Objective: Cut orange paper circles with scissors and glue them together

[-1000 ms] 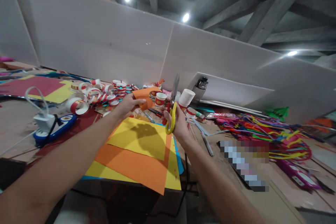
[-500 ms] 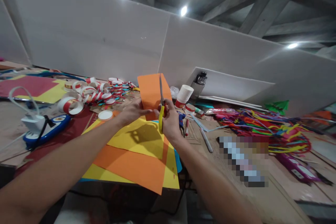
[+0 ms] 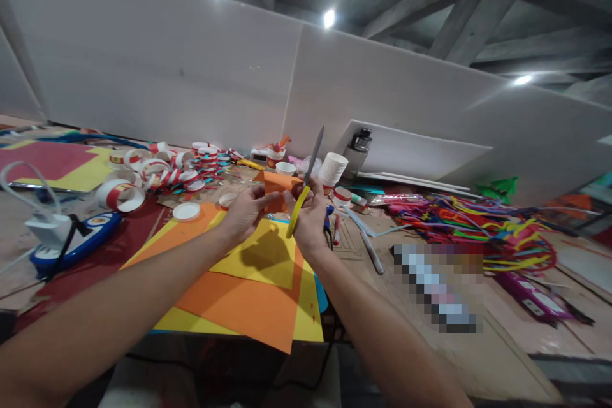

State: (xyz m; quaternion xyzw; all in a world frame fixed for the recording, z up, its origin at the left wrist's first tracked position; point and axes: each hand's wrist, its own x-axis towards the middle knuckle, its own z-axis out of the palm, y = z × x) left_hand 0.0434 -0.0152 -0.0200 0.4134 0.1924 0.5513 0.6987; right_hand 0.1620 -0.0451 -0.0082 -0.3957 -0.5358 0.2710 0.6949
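My left hand (image 3: 245,211) pinches an orange piece of paper (image 3: 276,183) by its left side; the paper now looks bent over toward me. In my right hand (image 3: 310,220) is a pair of scissors with yellow handles (image 3: 297,211), the blades pointing up and away past the paper. My right fingertips also touch the paper's right edge. Below both hands lie a yellow sheet (image 3: 248,261) and a larger orange sheet (image 3: 239,306), stacked on more coloured paper.
Cut paper-cup rings (image 3: 123,194) and a white lid (image 3: 186,211) lie left. A cup stack (image 3: 333,170), bottle (image 3: 358,148) and pipe cleaners (image 3: 478,229) stand or lie to the right. A blue power strip (image 3: 86,239) sits at far left. A white board wall (image 3: 191,70) rises behind.
The orange paper, upright before with the scissor blades across it, is now folded down between my hands. The blades have come off its face and tilt to the right.
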